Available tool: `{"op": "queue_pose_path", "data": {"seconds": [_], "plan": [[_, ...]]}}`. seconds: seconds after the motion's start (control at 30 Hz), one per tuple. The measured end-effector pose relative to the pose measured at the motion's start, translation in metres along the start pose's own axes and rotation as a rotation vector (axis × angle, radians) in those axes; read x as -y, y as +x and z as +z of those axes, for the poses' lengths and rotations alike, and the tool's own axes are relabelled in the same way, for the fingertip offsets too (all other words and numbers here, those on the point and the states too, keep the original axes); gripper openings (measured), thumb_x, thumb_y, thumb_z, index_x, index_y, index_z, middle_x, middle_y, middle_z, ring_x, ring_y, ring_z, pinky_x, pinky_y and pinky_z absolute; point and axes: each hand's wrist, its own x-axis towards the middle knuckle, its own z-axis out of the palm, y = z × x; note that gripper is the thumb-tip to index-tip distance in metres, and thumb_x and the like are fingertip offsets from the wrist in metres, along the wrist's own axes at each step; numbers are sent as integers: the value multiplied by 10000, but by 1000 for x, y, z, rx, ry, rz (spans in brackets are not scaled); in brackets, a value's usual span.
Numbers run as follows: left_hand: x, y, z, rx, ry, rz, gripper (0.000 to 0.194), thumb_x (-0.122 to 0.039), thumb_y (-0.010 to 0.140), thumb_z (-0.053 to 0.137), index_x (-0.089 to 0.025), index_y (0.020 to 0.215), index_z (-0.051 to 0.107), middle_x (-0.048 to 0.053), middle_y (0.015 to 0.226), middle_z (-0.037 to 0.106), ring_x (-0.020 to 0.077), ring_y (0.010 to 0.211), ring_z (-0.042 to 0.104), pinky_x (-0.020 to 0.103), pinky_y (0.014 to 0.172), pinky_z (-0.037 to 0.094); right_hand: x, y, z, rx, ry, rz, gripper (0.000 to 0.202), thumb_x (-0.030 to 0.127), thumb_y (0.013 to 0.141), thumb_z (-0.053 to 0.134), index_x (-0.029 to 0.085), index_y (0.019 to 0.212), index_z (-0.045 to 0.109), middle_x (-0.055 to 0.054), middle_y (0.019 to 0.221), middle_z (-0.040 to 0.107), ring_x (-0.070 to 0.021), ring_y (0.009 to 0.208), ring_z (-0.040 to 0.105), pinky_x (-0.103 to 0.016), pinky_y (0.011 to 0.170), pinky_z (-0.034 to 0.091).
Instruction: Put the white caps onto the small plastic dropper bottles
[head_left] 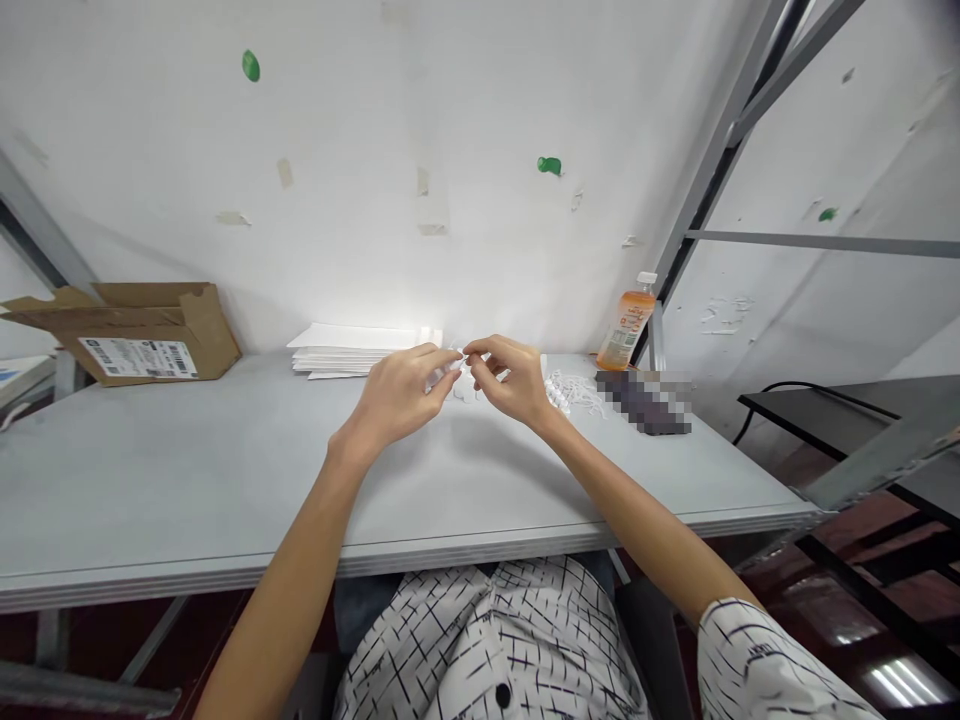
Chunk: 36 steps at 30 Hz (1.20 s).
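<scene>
My left hand and my right hand meet above the table, fingertips nearly touching. Between the left thumb and fingers shows a small white piece, largely covered by them; its kind is unclear. The right thumb and forefinger are pinched together at its edge, and what they grip is too small to make out. Just right of the right hand lies a loose heap of white strings. Behind the left hand sits a stack of flat white paper pieces. Some white items behind the fingers are partly hidden.
An opened cardboard box with a label stands at the table's left. A bottle of orange drink is at the back right, near a dark pixelated object. The grey table meets a white wall behind; metal frame bars rise at right.
</scene>
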Motion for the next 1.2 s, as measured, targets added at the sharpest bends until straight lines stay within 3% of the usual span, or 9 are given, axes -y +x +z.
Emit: {"op": "queue_pose_path", "data": {"seconds": [0.3, 0.5, 0.67, 0.83, 1.03, 1.2], "plan": [[1, -1, -1, -30, -29, -11, 268, -313, 938, 555, -224, 1131, 718, 25, 1014, 765, 181, 771, 665, 299, 668, 449, 2, -1, 1, 46, 51, 74, 176, 290, 889, 559, 184, 792, 661, -30, 771, 693, -98, 538, 612, -218, 491, 488], [2, 0, -2, -68, -74, 5, 245, -355, 913, 610, -209, 1074, 724, 44, 957, 771, 174, 717, 663, 286, 637, 466, 8, 2, -4, 101, 261, 284, 174, 319, 856, 591, 183, 757, 630, -7, 739, 654, -105, 497, 624, -235, 463, 482], [2, 0, -2, -57, -111, 12, 255, -380, 909, 627, -207, 1067, 727, 43, 935, 764, 166, 692, 653, 284, 641, 486, 12, 7, -10, 53, 397, 434, 191, 331, 823, 636, 177, 711, 610, 13, 665, 615, -109, 486, 619, -245, 477, 497], [3, -1, -3, -47, -84, -13, 258, -385, 925, 608, -210, 1068, 734, 34, 886, 763, 168, 690, 647, 288, 661, 484, 12, 8, -11, 53, 413, 435, 204, 324, 841, 646, 172, 709, 611, 13, 675, 613, -104, 475, 620, -238, 458, 471], [5, -2, -3, -58, -8, -31, 253, -399, 924, 623, -216, 1046, 748, 22, 842, 762, 158, 643, 633, 282, 628, 425, 15, 6, -10, 129, 429, 418, 331, 492, 827, 719, 170, 810, 643, 16, 694, 626, -86, 451, 587, -240, 444, 479], [5, -2, -3, -46, 40, -18, 270, -443, 942, 592, -233, 1013, 747, 8, 803, 751, 151, 611, 604, 281, 594, 373, 14, 7, -9, 176, 524, 461, 384, 529, 793, 749, 161, 825, 644, 12, 667, 630, -100, 450, 592, -251, 425, 500]]}}
